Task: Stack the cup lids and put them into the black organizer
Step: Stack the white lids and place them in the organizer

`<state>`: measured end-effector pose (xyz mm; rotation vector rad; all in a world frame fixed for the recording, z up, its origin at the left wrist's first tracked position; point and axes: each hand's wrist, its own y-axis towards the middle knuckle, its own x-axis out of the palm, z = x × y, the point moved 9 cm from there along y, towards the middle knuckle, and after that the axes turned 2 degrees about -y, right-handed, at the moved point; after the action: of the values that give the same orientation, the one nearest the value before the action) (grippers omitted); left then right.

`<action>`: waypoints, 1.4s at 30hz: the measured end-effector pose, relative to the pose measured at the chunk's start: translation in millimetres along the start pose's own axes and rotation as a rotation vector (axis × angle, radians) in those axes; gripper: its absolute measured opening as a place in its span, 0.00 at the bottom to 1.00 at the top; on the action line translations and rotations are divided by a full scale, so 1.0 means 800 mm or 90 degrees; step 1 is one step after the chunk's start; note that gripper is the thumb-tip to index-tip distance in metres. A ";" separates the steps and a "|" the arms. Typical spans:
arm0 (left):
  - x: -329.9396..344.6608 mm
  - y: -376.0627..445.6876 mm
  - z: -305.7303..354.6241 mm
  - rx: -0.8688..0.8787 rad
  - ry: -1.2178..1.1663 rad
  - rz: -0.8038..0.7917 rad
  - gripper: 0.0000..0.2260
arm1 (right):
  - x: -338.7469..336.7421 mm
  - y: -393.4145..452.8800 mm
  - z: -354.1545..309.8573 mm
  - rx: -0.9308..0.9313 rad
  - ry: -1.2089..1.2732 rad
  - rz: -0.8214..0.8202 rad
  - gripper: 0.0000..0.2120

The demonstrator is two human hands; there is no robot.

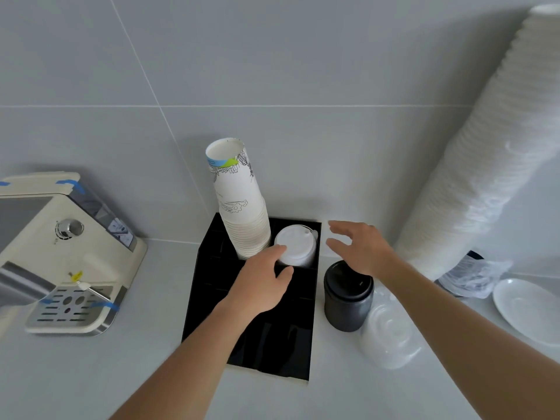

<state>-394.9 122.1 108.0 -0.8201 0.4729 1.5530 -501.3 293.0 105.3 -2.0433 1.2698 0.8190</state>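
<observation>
Head view showed the stack of white cup lids [295, 245] sitting in the black organizer [209, 286] at frame centre, just right of the paper cups [242, 204]. The left hand [260, 283] touched the stack's near edge with relaxed fingers, while the right hand [360, 247] hovered released above a dark jar [347, 301].

the organizer [212, 298] is sitting on the worktop [91, 374] against the wall, holding a cup stack [242, 207] in its rear left compartment and the lid stack [295, 245] just right of that. a coffee machine [69, 253] is standing well left; a jar [347, 301] is standing just right, loose lids [389, 334] lying beside it.
</observation>
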 end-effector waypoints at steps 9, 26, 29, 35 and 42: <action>0.070 -0.107 -0.007 -0.086 -0.369 -0.044 0.10 | -0.040 -0.099 0.106 0.133 0.190 0.096 0.19; 0.268 -0.112 0.006 -0.393 -0.521 -0.202 0.17 | 0.046 -0.180 0.232 0.330 0.448 0.036 0.13; 0.280 -0.096 0.019 -0.359 -0.446 -0.200 0.21 | 0.055 -0.183 0.237 0.349 0.484 0.035 0.06; 0.294 -0.083 0.021 -0.386 -0.394 -0.189 0.26 | 0.068 -0.190 0.254 0.411 0.519 0.003 0.03; 0.310 -0.078 0.022 -0.397 -0.491 -0.246 0.21 | 0.081 -0.195 0.269 0.443 0.573 0.024 0.05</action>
<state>-335.8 313.9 -52.1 -0.6414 -0.7241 1.5143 -376.8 475.6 -55.6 -1.7911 1.7130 -0.5847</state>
